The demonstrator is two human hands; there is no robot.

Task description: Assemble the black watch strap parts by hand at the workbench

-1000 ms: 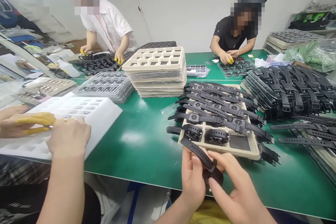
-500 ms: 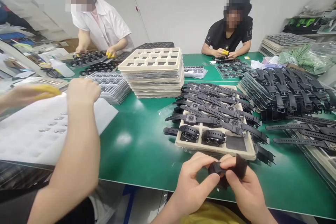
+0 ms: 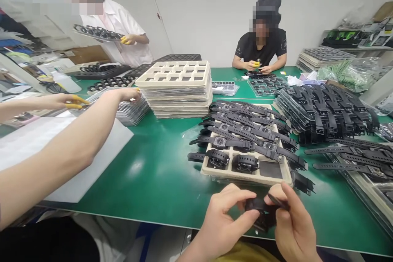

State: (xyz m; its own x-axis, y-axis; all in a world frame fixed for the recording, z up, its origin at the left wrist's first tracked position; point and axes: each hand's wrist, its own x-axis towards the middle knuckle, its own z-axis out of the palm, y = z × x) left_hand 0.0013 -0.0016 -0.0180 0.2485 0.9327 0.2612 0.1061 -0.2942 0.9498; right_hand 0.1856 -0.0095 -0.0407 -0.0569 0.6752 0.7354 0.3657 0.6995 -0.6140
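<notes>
At the near edge of the green table [image 3: 159,180], the person's left hand [image 3: 224,221] and right hand [image 3: 291,225] are both gripping one black smartwatch [image 3: 260,208], held just above the table edge. The left thumb and forefinger are pinching its curled strap; the right fingers are clamped on the other strap end. Just beyond, a beige tray [image 3: 245,174] is sitting, carrying rows of black watches, two with straps folded in the front compartments beside one bare compartment. To the left, a co-worker's forearm [image 3: 61,159] is stretching across a white foam tray [image 3: 46,147]. Farther back, a stack of beige trays [image 3: 176,90] is standing mid-table. At the far side, two people are working over dark trays.
</notes>
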